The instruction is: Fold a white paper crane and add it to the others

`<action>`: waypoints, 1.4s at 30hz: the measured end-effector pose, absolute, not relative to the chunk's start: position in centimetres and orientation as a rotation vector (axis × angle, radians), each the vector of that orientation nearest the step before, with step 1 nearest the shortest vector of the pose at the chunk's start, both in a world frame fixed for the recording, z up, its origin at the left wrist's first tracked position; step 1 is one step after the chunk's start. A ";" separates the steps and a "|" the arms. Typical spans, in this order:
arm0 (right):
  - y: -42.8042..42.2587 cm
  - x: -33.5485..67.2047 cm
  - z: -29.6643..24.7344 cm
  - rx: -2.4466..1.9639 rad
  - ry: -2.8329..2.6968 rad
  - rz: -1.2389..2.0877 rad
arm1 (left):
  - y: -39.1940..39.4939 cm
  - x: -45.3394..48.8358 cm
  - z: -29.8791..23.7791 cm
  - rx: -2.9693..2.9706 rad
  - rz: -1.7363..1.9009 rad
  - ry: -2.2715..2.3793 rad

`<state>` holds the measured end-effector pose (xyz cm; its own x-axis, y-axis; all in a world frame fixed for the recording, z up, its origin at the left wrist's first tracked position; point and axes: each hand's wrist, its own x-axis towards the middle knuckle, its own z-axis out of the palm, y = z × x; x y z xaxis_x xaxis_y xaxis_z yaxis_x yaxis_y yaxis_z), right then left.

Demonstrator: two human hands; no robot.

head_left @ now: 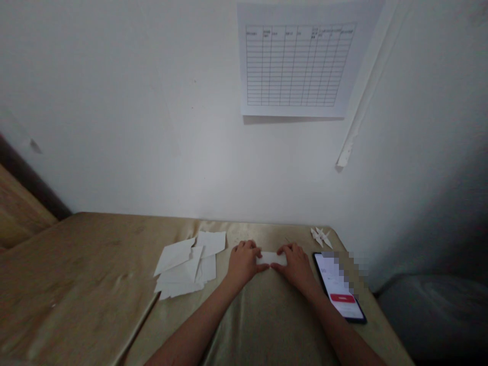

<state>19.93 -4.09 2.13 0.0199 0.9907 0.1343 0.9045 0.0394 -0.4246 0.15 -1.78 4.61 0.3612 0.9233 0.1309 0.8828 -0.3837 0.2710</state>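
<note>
A small white piece of paper [271,258] lies on the table between my two hands, its ends under my fingers. My left hand [244,260] grips its left end, thumb along the near edge and fingers curled at the far side. At the right end, my right hand [296,262] holds it the same way, and the two thumb tips come close together at the near edge. Part of the paper is hidden beneath the fingers, so I cannot tell how it is folded.
Left of my hands is a loose pile of white paper pieces [181,272]. Small folded paper shapes [321,237] lie at the back right. A lit phone [337,290] rests beside my right forearm on the tan-covered table [95,264]. A printed grid sheet [293,71] hangs on the wall.
</note>
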 end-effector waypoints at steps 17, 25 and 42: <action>-3.3 21.2 2.4 -1.983 -1.946 0.511 | -0.4 -1.6 4.1 2.405 0.346 1.503; -3.3 22.0 2.3 -1.939 -1.978 0.571 | 0.0 -2.4 3.9 2.414 0.343 1.433; -2.7 22.4 1.5 -2.002 -1.865 0.390 | 0.4 -2.8 1.8 2.469 0.467 1.364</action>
<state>22.42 -2.69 1.51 0.0829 0.9952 0.0516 0.8909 -0.0508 -0.4513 -2.85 0.41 1.76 0.5017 0.8531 0.1435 0.7619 -0.5143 0.3936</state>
